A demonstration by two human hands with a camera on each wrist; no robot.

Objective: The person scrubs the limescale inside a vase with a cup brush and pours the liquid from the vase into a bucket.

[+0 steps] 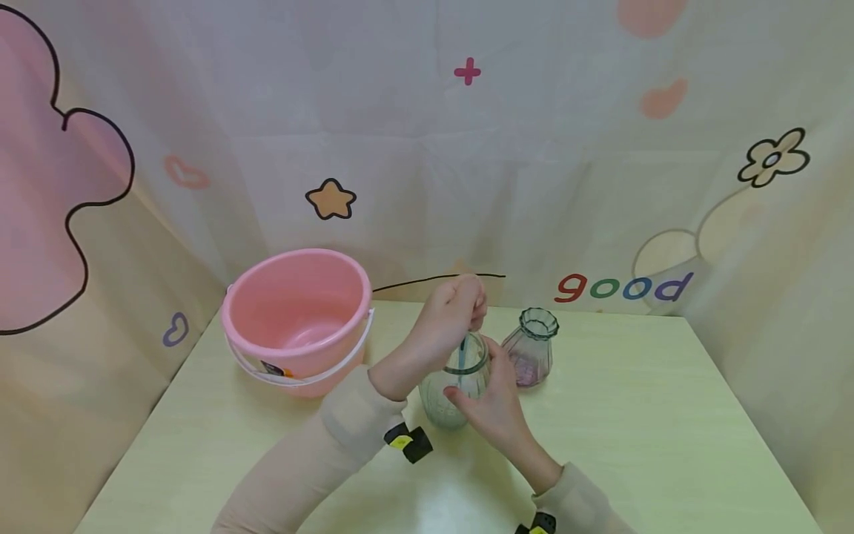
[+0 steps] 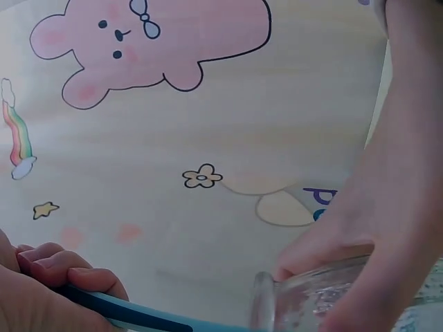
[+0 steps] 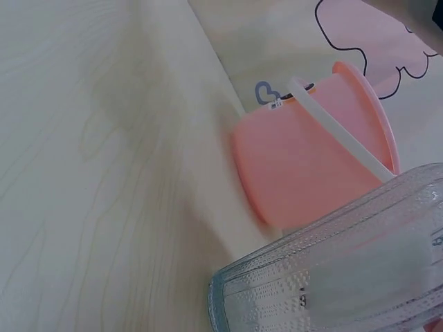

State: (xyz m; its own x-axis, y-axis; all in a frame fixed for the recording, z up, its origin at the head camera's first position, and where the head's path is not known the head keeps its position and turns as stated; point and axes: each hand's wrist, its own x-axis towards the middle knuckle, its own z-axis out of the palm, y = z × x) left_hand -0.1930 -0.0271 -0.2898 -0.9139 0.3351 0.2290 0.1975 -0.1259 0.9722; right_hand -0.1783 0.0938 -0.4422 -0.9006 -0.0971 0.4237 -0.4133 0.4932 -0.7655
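Our L grip (image 1: 445,319) clutched blue stick (image 2: 138,316) inside glass jar (image 1: 443,406), R grip (image 1: 499,404) clasping jar; prob. mid-job, 2nd vase (image 1: 531,357) unheld.

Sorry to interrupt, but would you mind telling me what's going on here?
A person has a left grip on a blue tool, its lower end down inside a glass jar. Their right grip holds the jar round its side. What the tool's tip looks like is hard to tell through the glass. A pink bucket stands to the left, and a second vase stands to the jar's right.
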